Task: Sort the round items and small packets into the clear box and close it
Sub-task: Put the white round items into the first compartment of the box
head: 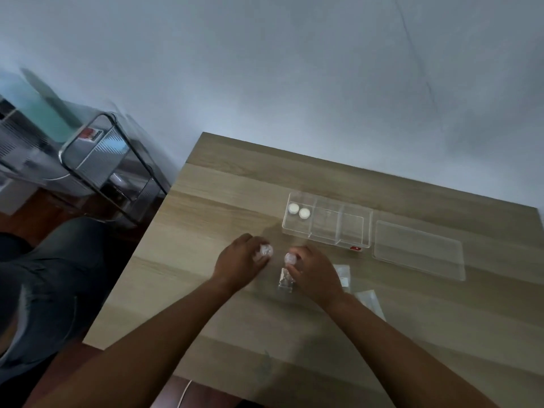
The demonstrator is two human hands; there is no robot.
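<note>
A clear box [353, 231] with three compartments stands open on the wooden table. Two white round items [298, 210] lie in its left compartment; the other two look bare. Its flat clear lid [418, 250] lies to the right of it. My left hand [240, 262] is shut on a small round item [266, 250] near the box's front left. My right hand [313, 273] grips another round item [290, 258] at its fingertips. A small clear packet [285, 282] lies under my right hand. More packets [344, 275] sit to the right of that hand.
The table [223, 207] ends at the left, where a metal-framed glass stand [106, 169] is beside a grey wall. Another packet [371, 303] lies by my right forearm. A person's leg in dark jeans [50, 278] is at the left.
</note>
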